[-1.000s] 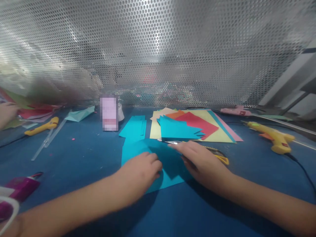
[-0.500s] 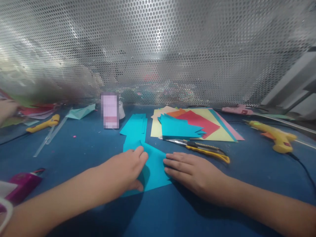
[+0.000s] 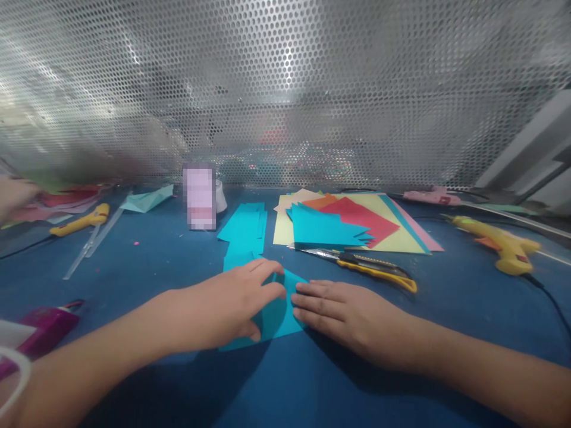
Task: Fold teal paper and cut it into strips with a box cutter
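Note:
A folded sheet of blue paper (image 3: 279, 321) lies on the table in front of me, partly covered by both hands. Over its left part is my left hand (image 3: 250, 297), its fingers apart and slightly curled. My right hand (image 3: 330, 309) lies flat with fingers stretched out on the sheet's right edge. Beyond the sheet are more blue paper pieces (image 3: 245, 223), overlapping each other. A yellow and black utility knife (image 3: 379, 270) rests just past my right hand.
Stacked coloured sheets (image 3: 404, 235) with blue cut pieces (image 3: 321, 229) lie at the back. Yellow glue guns (image 3: 513, 249) sit on both sides, a pink one (image 3: 432, 196) back right. A purple case (image 3: 53, 327) is at left; another person's hand (image 3: 15, 196) shows at far left.
My left hand has opened from a closed grip on the paper, and its fingers have moved right and spread. My right hand stays nearly in place on the sheet.

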`<state>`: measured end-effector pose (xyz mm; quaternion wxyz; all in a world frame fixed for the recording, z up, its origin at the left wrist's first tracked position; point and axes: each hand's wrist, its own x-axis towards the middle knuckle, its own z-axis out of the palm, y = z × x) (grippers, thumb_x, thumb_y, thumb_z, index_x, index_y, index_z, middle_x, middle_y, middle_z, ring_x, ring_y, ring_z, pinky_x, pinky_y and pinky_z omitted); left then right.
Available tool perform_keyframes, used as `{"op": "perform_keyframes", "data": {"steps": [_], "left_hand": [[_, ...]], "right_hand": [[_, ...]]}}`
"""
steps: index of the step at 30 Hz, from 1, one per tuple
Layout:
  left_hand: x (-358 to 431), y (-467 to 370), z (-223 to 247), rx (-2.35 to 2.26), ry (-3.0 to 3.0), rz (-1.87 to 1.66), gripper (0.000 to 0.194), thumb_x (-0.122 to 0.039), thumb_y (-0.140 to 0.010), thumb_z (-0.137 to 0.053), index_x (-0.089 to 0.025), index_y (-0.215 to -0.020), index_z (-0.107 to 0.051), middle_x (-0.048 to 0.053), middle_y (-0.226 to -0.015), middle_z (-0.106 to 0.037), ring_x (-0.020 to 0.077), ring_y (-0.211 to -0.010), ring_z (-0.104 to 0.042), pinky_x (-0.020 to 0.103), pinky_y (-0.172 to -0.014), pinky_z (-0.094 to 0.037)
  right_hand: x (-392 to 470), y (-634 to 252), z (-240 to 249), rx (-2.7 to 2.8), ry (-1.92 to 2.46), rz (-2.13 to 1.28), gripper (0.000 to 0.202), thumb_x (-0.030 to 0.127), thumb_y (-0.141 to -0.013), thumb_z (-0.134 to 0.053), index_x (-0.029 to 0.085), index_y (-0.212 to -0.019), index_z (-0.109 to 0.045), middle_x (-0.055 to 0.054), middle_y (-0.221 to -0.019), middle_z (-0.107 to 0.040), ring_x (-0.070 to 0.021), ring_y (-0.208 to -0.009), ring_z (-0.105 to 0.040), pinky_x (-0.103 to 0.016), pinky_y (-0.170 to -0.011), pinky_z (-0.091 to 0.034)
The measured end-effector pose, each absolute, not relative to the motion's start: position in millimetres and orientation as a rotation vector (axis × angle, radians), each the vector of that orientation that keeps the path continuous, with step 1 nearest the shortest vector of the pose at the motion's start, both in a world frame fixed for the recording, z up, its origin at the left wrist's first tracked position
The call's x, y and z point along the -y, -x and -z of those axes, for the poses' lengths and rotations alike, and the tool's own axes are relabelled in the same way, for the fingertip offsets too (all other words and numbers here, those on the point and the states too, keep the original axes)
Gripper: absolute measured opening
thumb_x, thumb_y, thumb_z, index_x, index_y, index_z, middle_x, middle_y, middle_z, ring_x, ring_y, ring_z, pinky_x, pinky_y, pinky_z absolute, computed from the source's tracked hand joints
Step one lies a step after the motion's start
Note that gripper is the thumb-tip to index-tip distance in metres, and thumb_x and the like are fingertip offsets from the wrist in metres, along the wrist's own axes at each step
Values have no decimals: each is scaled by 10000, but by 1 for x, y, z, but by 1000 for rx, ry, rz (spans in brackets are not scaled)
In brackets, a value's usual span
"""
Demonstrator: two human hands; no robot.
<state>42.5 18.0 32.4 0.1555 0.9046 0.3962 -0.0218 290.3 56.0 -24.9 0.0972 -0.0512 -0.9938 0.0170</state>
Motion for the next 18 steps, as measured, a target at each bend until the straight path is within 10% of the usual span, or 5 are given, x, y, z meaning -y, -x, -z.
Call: {"op": "perform_keyframes", "data": {"steps": [18], "left_hand": [[-20, -37, -29, -1119, -2432, -3, 368, -123, -701, -748, -270, -1008, -609, 34, -1343, -501, 288, -1132, -570, 349, -821, -497]], "right_hand": [[-57, -288, 29, 2976, 144, -42, 414, 109, -974, -309, 98, -1317, -541, -125, -1336, -572, -246, -1311, -447, -448, -1103, -375]]}}
